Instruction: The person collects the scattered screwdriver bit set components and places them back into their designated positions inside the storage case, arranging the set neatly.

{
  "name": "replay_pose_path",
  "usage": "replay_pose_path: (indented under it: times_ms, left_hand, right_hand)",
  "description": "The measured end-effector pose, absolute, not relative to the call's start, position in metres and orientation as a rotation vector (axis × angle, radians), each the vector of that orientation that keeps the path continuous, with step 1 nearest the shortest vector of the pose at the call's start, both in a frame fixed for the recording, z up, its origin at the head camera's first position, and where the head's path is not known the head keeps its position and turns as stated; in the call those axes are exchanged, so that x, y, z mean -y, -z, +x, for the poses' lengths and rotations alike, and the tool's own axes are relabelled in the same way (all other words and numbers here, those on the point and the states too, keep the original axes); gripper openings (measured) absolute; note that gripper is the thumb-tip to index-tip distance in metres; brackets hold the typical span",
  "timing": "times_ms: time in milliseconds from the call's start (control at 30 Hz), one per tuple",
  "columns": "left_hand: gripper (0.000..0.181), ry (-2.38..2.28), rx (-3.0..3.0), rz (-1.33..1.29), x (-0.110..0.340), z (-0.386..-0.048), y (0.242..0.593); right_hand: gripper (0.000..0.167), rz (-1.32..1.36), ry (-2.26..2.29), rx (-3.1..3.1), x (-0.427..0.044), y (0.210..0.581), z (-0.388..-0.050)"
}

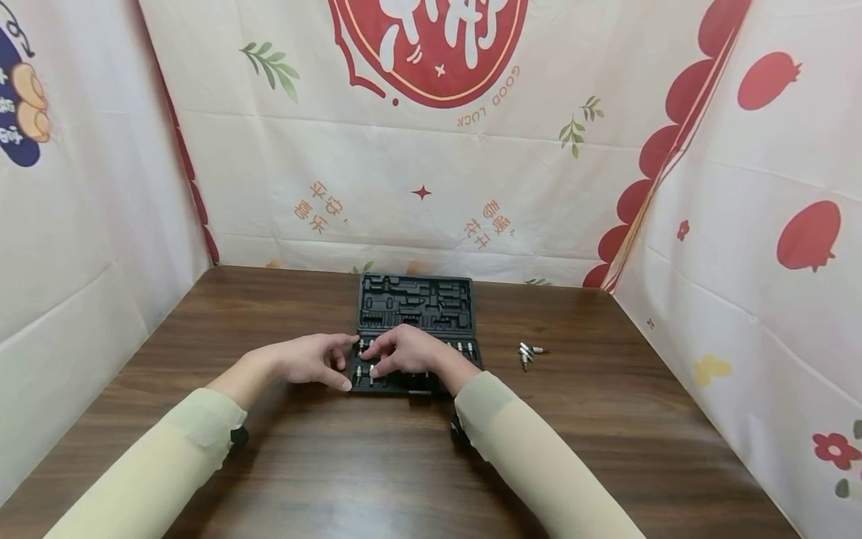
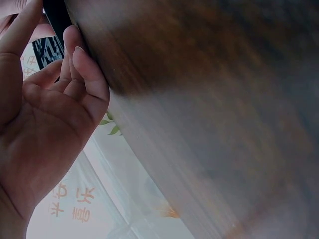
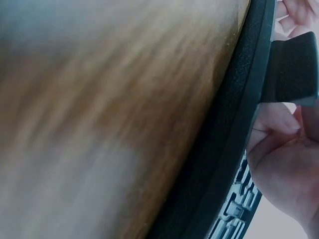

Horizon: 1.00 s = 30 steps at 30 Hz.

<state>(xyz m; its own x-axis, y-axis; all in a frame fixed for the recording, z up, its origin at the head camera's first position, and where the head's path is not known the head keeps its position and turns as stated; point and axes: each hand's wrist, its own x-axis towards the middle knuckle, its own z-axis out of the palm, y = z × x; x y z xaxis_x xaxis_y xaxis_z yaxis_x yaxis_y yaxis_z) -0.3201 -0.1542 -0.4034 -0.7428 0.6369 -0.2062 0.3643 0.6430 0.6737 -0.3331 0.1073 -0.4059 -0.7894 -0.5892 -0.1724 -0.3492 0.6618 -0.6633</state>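
A black case lies unfolded on the table, its moulded lid (image 1: 415, 303) at the back and small silver fittings (image 1: 469, 347) in the near half. My left hand (image 1: 303, 359) is at the case's left edge, thumb by the front corner and index finger by the hinge; its palm (image 2: 50, 119) and loosely bent fingers show in the left wrist view. Over the near half is my right hand (image 1: 414, 350), thumb and index fingertips apart beside fittings at the left; no held piece can be made out. The case's edge (image 3: 219, 124) and latch (image 3: 291, 69) partly hide that hand (image 3: 286, 169).
Several loose silver fittings (image 1: 526, 353) lie on the brown wooden table (image 1: 559, 419), to the right of the case. Printed cloth (image 1: 417, 150) hangs behind the table and along both sides.
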Motion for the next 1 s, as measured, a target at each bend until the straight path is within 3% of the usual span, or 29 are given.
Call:
replay_pose_path:
  times_ms: [1000]
  left_hand:
    - [0.093,-0.885,-2.411,0.789,0.154,-0.321,0.404]
  right_hand:
    - [0.027,-0.673,0.846,-2.468,-0.104,0.404,-0.344]
